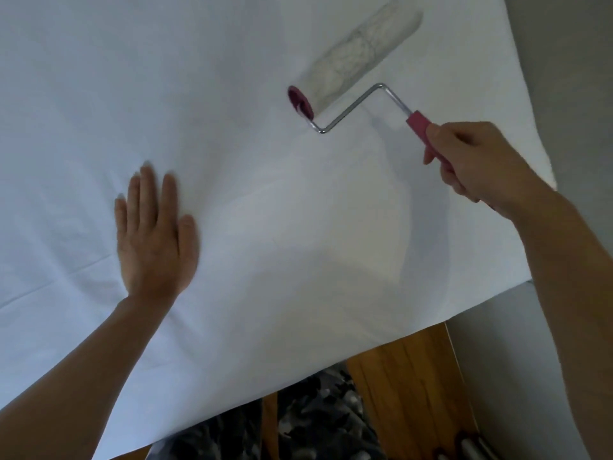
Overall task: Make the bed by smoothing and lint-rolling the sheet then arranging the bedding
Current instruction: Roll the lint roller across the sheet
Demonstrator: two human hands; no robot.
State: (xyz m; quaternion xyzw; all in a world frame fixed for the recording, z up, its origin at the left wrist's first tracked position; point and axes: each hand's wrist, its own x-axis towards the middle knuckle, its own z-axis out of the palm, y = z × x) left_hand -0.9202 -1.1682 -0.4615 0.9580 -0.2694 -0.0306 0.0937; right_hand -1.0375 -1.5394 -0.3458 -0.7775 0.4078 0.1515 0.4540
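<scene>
Lint-rolling stage of bed-making, seen from above the near edge of the bed. The white cotton sheet [252, 207] lies stretched over the mattress, with faint creases at the left and a shallow fold near the centre. The left hand [154, 234] rests flat on the sheet, fingers straight and close together, pinning the cloth. The right hand [474, 161] is curled round the pink plastic handle [423, 124] of a long lint roller [356, 58], whose bent wire frame [358, 107] carries a pale cylinder, already greyed with fluff, lying on the sheet near its far right corner. A strip of wooden floor [408, 376] and a dark patterned fabric [318, 413] show below the bed edge.

Handling, as judged: the sheet is light, soft and apt to ruck or drag under the sticky roll, hence the flat bracing palm. The roller looks light and stiff; the handle is the proper hold, since the adhesive surface would cling to fingers.
</scene>
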